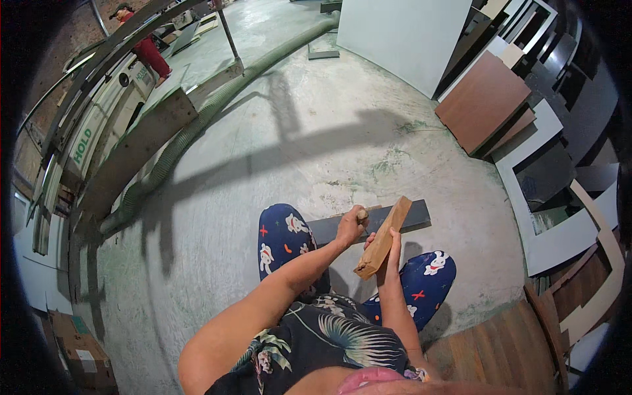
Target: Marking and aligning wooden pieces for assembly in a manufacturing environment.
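My left hand (351,228) is closed round a small tool with a rounded, light wooden handle end (362,214) showing above the fist. Most of that tool is hidden, so its kind does not show. In my right hand (393,249) a brown wooden block (388,236) is held at a slant between thumb and fingers. Its lower end looks rough and chipped. The two hands are close together over my knees but apart. Beneath them a dark grey board (416,216) lies on the floor, with a thin wooden strip partly behind my left hand.
A green ribbed hose (172,148) runs along the floor beside a machine frame (148,125) at left. At far left a person in red (150,49) stands. Panels, including a reddish-brown board (484,102), lean at right. A cardboard box (82,352) stands lower left.
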The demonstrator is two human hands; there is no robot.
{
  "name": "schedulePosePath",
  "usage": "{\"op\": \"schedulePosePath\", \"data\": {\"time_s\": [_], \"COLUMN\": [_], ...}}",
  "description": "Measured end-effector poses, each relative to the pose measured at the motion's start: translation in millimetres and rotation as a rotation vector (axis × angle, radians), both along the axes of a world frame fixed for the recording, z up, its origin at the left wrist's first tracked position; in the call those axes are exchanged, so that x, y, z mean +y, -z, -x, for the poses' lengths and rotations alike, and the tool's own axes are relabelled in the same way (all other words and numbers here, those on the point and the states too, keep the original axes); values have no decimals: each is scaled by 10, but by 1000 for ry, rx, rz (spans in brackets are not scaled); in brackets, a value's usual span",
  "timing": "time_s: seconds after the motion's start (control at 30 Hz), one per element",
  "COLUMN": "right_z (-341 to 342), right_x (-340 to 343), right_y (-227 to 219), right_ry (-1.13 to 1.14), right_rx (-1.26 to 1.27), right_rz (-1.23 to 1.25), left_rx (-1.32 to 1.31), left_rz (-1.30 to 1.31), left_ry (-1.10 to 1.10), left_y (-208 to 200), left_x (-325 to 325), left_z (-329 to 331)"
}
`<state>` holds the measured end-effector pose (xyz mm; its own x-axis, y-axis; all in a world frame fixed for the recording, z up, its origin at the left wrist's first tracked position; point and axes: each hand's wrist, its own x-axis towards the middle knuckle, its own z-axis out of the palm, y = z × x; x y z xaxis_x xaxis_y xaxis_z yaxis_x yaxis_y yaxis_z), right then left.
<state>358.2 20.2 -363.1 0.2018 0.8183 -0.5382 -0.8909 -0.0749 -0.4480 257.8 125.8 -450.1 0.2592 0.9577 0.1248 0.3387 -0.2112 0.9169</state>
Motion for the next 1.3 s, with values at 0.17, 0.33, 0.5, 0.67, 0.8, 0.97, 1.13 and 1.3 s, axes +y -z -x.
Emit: {"op": "schedulePosePath", "data": {"time_s": [0.17,0.33,0.5,0.67,0.8,0.97,1.13,1.3], "right_z": [-11,-19,-16,-9,4,-7,-13,-33], "right_x": [9,-8,8,8,20,12,26,27], "right_y": [17,54,53,65,70,26,54,101], "right_ry": [-12,-13,-27,-37,-28,-31,-29,-61], "right_rx": [10,12,-40,-50,-61,-50,-65,-115], "right_rz": [12,23,20,25,39,36,35,30], "left_rx": [26,6,-35,-2,-7,17,-6,-8], "left_rz": [-34,-27,-59,-21,8,-8,4,13], "left_ry": [-23,-22,-23,-38,-44,-44,-57,-63], "left_y": [-12,-76,-24,0,20,-18,-53,-12], "left_x": [30,-9,23,36,48,46,42,61], "left_z": [-18,-33,-43,-46,-35,-32,-39,-34]}}
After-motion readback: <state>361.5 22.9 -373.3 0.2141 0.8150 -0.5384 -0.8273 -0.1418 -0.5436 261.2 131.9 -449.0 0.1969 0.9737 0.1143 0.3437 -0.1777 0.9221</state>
